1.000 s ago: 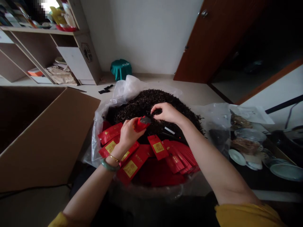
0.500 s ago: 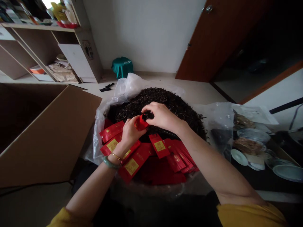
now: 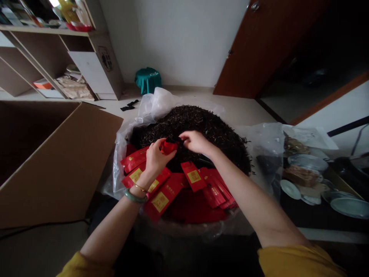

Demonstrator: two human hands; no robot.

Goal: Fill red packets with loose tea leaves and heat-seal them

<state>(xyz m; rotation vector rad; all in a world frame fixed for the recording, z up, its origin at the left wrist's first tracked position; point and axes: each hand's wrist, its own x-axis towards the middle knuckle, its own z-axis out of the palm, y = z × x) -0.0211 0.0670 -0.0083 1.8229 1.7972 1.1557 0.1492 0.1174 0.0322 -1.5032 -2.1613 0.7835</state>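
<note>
My left hand [image 3: 157, 157] is closed around a small red pouch [image 3: 169, 147], its mouth tipped up and dark inside. Just right of that mouth, my right hand [image 3: 196, 142] has its fingers bent together in a pinch, with dark dried tea leaves [image 3: 181, 141] at the fingertips. Behind both hands rises a large heap of loose tea leaves [image 3: 201, 119] in a clear plastic bag [image 3: 119, 169]. Along the heap's near side lie several flat red pouches with gold labels, such as one pouch [image 3: 164, 196] below my left wrist and another pouch [image 3: 193, 177] under my right forearm.
An open cardboard box [image 3: 86, 154] stands at the left. Dishes [image 3: 348, 206] and clear bags crowd a dark surface on the right. Beyond are a shelf unit [image 3: 83, 69], a teal-covered bin [image 3: 148, 80] and a brown door [image 3: 245, 54].
My right hand has shifted slightly right, away from the pouch mouth, and less dark leaf shows in its fingers. My left hand and the pouch have moved a little left.
</note>
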